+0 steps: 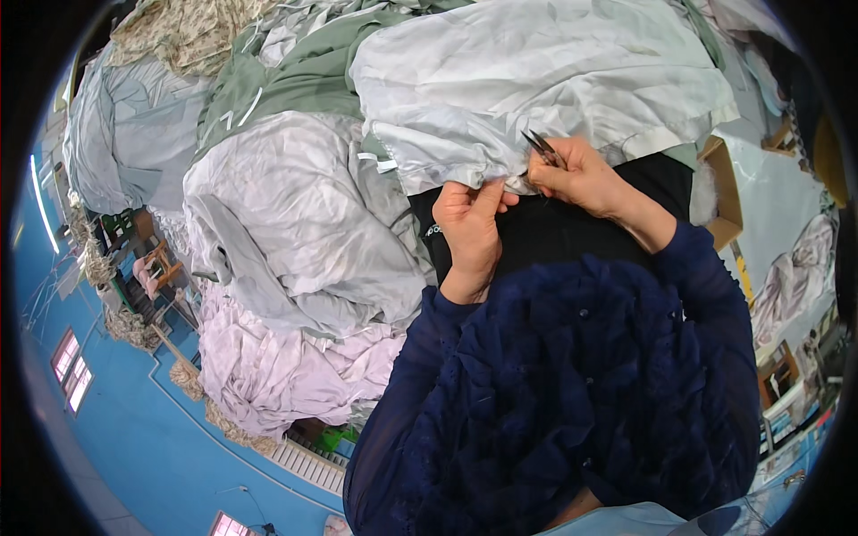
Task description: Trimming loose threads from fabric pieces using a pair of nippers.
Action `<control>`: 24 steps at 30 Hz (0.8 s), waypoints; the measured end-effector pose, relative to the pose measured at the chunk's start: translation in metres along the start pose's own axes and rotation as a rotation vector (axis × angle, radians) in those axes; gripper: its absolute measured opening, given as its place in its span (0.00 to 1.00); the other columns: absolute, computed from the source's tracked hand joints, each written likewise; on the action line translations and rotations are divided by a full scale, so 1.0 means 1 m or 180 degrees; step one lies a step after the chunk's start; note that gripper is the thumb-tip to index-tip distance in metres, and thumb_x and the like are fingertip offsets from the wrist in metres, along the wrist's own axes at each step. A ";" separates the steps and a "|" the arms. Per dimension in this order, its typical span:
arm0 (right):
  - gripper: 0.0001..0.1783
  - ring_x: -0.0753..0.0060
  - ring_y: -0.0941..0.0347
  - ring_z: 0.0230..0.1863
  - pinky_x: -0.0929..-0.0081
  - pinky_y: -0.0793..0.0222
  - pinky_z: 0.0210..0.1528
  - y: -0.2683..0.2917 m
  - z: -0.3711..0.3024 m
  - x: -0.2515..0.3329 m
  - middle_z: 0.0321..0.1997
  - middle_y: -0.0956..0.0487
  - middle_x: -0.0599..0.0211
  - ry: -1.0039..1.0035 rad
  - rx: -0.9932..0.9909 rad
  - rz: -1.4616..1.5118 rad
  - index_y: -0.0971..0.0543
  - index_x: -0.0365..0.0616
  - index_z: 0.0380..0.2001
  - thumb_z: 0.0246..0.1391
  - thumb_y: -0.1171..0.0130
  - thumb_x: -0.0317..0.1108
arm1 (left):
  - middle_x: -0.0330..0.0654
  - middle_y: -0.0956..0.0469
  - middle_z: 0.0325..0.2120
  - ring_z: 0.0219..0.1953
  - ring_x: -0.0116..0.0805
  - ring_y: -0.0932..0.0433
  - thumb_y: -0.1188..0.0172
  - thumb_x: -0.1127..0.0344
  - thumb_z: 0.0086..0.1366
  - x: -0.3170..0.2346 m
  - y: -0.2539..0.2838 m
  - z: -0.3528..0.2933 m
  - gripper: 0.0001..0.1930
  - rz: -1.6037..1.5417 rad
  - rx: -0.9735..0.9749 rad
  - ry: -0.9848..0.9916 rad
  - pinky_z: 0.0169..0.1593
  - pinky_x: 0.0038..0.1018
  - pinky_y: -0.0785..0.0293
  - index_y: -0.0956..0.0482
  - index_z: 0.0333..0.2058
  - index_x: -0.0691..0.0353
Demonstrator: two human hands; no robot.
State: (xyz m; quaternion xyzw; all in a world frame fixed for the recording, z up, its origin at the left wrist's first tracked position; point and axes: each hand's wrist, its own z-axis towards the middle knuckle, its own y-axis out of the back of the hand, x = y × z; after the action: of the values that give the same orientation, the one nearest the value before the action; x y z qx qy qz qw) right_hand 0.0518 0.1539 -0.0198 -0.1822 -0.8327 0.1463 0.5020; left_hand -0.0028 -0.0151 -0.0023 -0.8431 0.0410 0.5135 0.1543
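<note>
A white garment [536, 71] lies spread in front of me, its near edge over my dark-clothed lap. My left hand [474, 214] pinches that edge between thumb and fingers. Close beside it, my right hand [581, 179] is closed around small dark thread snips [547, 149], whose pointed blades stick out up and to the left, slightly apart. The right fingertips also touch the cloth's edge. A small white tag [377, 163] hangs at the garment's left side.
At left lie heaps of clothing: a pale grey-white pile [295, 214], a green cloth [286, 85], a pink-lilac pile [277, 357] and light blue-grey cloth [134, 134]. A cardboard box [722, 188] stands at right. The blue floor [170, 447] shows at lower left.
</note>
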 end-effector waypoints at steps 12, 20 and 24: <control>0.07 0.87 0.37 0.20 0.86 0.42 0.23 -0.005 -0.022 0.016 0.19 0.29 0.78 0.0049 -0.0226 -0.0487 0.22 0.41 0.31 0.54 0.40 0.33 | 0.38 0.21 0.27 0.24 0.25 0.22 0.42 0.76 0.63 -0.009 0.008 0.002 0.02 0.0039 0.0067 0.0085 0.27 0.16 0.32 0.25 0.34 0.66; 0.07 0.88 0.38 0.22 0.87 0.45 0.23 -0.001 -0.003 0.011 0.26 0.28 0.79 0.0960 -0.0188 0.0037 0.21 0.40 0.28 0.56 0.41 0.31 | 0.38 0.21 0.29 0.25 0.24 0.23 0.42 0.75 0.64 -0.011 -0.002 -0.001 0.04 0.0309 0.0296 0.0188 0.29 0.17 0.30 0.24 0.37 0.67; 0.09 0.87 0.38 0.20 0.86 0.48 0.21 -0.001 0.010 0.013 0.27 0.27 0.77 0.0636 0.0059 0.0587 0.21 0.39 0.33 0.60 0.43 0.35 | 0.37 0.21 0.28 0.25 0.23 0.23 0.42 0.75 0.64 -0.008 0.002 0.001 0.05 0.0445 0.0427 0.0216 0.29 0.17 0.31 0.24 0.38 0.67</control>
State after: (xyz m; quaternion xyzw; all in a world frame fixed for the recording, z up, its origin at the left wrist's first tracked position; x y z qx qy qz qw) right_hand 0.0370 0.1579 -0.0139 -0.2670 -0.7569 0.1805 0.5686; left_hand -0.0079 -0.0171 0.0037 -0.8429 0.1393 0.4902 0.1727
